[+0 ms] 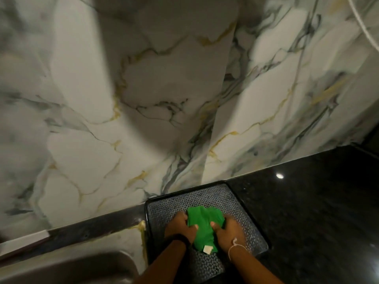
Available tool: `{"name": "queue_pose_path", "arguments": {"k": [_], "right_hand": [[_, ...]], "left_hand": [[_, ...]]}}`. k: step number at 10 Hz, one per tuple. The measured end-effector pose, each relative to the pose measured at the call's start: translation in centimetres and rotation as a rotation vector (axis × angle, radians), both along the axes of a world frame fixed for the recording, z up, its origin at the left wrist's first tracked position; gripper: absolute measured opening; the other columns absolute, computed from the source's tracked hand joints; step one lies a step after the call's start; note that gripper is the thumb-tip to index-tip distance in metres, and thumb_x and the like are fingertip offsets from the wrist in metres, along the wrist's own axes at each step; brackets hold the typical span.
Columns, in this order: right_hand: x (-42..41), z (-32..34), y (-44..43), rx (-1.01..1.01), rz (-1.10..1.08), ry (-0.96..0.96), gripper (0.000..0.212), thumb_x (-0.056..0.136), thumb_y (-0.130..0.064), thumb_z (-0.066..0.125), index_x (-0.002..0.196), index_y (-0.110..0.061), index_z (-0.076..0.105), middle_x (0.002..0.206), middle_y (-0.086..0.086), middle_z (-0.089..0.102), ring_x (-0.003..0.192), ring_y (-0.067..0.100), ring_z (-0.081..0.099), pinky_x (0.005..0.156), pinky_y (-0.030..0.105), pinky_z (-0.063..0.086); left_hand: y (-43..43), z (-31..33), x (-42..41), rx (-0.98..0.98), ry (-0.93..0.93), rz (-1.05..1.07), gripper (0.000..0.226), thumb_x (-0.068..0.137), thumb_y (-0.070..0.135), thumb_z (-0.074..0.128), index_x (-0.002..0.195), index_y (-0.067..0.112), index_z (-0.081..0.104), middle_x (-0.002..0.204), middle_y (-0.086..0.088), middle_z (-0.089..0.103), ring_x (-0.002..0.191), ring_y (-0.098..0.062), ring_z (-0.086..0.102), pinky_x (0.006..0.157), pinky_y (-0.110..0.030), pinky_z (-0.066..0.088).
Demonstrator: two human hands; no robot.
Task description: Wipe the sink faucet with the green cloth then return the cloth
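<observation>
- Filling most of the view, the marble-patterned wall rises behind the tray, veined in grey and gold.
- The dark speckled surface stretches to the right of the tray and carries it.
- A steel sink lies to the left of the tray, only its rim and part of the bowl showing; the faucet is out of view, so whether it has been wiped cannot be read here.
- The black tray, with a patterned mesh floor, sits on the surface against the foot of the wall.
- The green cloth lies bunched in the middle of the tray, a small white tag at its near edge.
- The left hand, a dark band at its wrist, is closed on the cloth's left side, thumb pressed over the fabric.
- The right hand, a thin string at its wrist, grips the cloth's right side the same way.
- Both forearms reach in from the near edge, converging over the tray with the knuckles up.
- Judging the stage: the cloth is either being gathered for wiping or settled on its return; one frame cannot tell which.
</observation>
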State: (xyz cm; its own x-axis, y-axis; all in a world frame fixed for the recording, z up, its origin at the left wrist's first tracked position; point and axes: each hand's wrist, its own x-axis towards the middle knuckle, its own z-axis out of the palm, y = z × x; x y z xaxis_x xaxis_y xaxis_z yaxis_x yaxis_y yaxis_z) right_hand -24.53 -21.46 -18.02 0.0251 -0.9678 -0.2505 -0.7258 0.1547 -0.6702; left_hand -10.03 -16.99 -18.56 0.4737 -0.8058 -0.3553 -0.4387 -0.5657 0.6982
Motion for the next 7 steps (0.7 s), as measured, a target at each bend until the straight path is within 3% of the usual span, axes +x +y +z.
{"name": "queue_pose_path", "arguments": {"k": [1, 2, 3, 4, 5, 6, 7], "right_hand": [[0.3, -1.4, -1.0, -0.093, -0.006, 0.153, 0.04, 0.084, -0.042, 0.066, 0.108, -0.011, 0.064, 0.111, 0.016, 0.07, 0.102, 0.033, 0.067, 0.086, 0.038, 0.055], [0.3, -2.3, -1.3, -0.107, -0.028, 0.213, 0.047, 0.082, -0.046, 0.068, 0.107, -0.007, 0.059, 0.112, 0.018, 0.067, 0.103, 0.034, 0.065, 0.085, 0.039, 0.052], [-0.1, -1.8, -1.0, 0.004, -0.05, 0.101, 0.053, 0.082, -0.045, 0.069, 0.111, -0.002, 0.055, 0.116, 0.023, 0.066, 0.108, 0.037, 0.063, 0.091, 0.041, 0.052], [-0.7, -0.2, 0.9, -0.013, -0.096, 0.04, 0.058, 0.088, -0.041, 0.063, 0.121, 0.005, 0.051, 0.126, 0.029, 0.059, 0.118, 0.04, 0.056, 0.102, 0.044, 0.045], [-0.5, 2.0, 4.2, -0.152, -0.067, 0.135, 0.055, 0.092, -0.038, 0.056, 0.129, 0.001, 0.049, 0.132, 0.027, 0.055, 0.124, 0.039, 0.05, 0.107, 0.044, 0.04], [1.9, 7.9, 7.0, -0.252, -0.002, 0.031, 0.054, 0.09, -0.036, 0.061, 0.135, -0.008, 0.05, 0.137, 0.022, 0.054, 0.127, 0.035, 0.05, 0.108, 0.042, 0.04], [5.9, 16.6, 9.4, -0.5, 0.107, -0.094, 0.046, 0.085, -0.027, 0.07, 0.126, -0.01, 0.06, 0.128, 0.019, 0.063, 0.117, 0.036, 0.058, 0.101, 0.045, 0.047]], "left_hand": [[-1.4, -1.4, -0.5, -0.035, -0.128, -0.023, 0.034, 0.085, 0.041, 0.068, 0.109, 0.019, 0.058, 0.115, -0.008, 0.069, 0.109, -0.028, 0.064, 0.094, -0.035, 0.053], [-1.5, -2.2, -1.0, 0.026, -0.31, -0.136, 0.032, 0.093, 0.042, 0.058, 0.115, 0.019, 0.061, 0.126, -0.01, 0.058, 0.118, -0.03, 0.057, 0.1, -0.041, 0.051], [-0.6, -1.5, -0.6, 0.107, -0.355, -0.223, 0.03, 0.097, 0.035, 0.052, 0.123, 0.023, 0.062, 0.138, -0.01, 0.049, 0.125, -0.031, 0.054, 0.106, -0.043, 0.049], [2.5, 0.2, 1.3, 0.053, -0.413, -0.289, 0.035, 0.096, 0.035, 0.052, 0.13, 0.03, 0.059, 0.142, -0.007, 0.044, 0.13, -0.029, 0.048, 0.109, -0.043, 0.047], [7.5, 3.0, 5.3, 0.035, -0.598, -0.278, 0.041, 0.092, 0.04, 0.047, 0.131, 0.027, 0.052, 0.143, -0.003, 0.04, 0.131, -0.027, 0.044, 0.107, -0.042, 0.046], [13.0, 9.3, 10.8, -0.048, -0.755, -0.26, 0.055, 0.086, 0.042, 0.05, 0.139, 0.034, 0.042, 0.153, 0.002, 0.031, 0.139, -0.024, 0.035, 0.106, -0.042, 0.044], [18.2, 17.9, 16.1, -0.376, -0.993, -0.137, 0.069, 0.058, 0.043, 0.076, 0.124, 0.025, 0.066, 0.139, -0.007, 0.058, 0.122, -0.031, 0.061, 0.088, -0.044, 0.06]]}}
